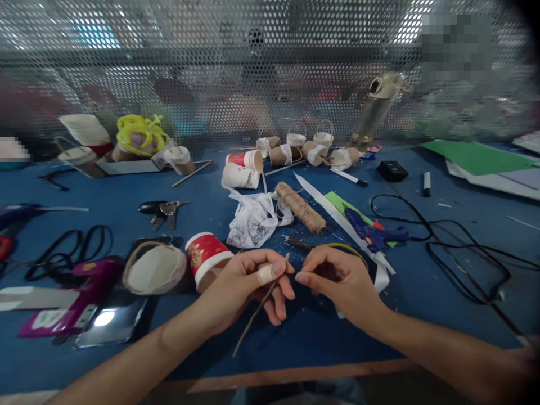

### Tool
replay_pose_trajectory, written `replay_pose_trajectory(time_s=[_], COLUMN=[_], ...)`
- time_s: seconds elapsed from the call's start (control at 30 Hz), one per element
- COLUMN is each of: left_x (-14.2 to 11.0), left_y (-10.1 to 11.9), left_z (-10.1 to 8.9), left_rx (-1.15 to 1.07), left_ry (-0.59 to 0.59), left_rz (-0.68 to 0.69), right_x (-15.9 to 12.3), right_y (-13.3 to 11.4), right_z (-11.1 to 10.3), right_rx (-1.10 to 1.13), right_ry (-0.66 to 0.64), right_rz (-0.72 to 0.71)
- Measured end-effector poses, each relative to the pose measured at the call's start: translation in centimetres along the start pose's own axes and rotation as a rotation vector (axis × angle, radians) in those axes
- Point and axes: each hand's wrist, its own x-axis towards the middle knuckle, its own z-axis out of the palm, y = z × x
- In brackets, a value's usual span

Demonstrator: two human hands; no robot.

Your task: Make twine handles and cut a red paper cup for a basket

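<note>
Between thumb and forefinger, my left hand pinches a length of brown twine. One end hangs below the fingers, and a short tip sticks up past the thumb. A tan bandage wraps that thumb. Close beside it, my right hand is closed in a pinch, its fingertips just apart from the left ones; what it holds, if anything, is hidden. Left of my left hand a red and white paper cup lies tipped. Beyond both hands are a spool of twine and white lace.
A blue glue gun with a black cord lies to the right. On the left are a purple glue gun, a phone, keys and a twine-rimmed cup. Small twine-wrapped baskets and a bottle stand along the mesh screen.
</note>
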Motion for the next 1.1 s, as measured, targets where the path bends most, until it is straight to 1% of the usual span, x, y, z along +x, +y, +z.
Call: replay_pose_trajectory(time_s=[0.1,0.3,0.4,0.53,0.63,0.83,0.93,1.03,1.1], left_x=[0.02,0.13,0.2,0.16,0.16,0.58,0.64,0.56,0.5], left_y=[-0.04,0.0,-0.08,-0.06,0.12,0.18,-0.03,-0.22,-0.22], left_z=[-0.06,-0.23,-0.24,0.02,0.19,-0.16,-0.25,-0.17,-0.14], left_rx=[0.01,0.04,0.06,0.093,0.111,0.078,0.045,0.033,0.035], left_ry=[-0.008,0.002,0.034,0.113,0.152,0.17,0.19,0.186,0.181], left_rz=[-0.004,-0.003,0.014,0.063,0.079,0.104,0.141,0.169,0.183], right_x=[0.11,0.19,-0.02,-0.3,-0.25,0.22,0.09,-0.05,0.06], right_y=[-0.12,-0.38,-0.24,0.12,0.11,-0.24,-0.22,-0.3,-0.44], right_z=[0.05,-0.1,-0.11,0.01,0.02,-0.25,-0.44,-0.6,-0.68], right_rx=[0.007,-0.062,-0.096,-0.07,-0.057,-0.022,-0.018,-0.019,-0.034], right_ry=[-0.037,-0.09,-0.088,-0.044,-0.042,-0.08,-0.094,-0.125,-0.116], right_rz=[0.06,0.002,-0.018,-0.007,-0.008,-0.014,0.014,0.033,0.011])
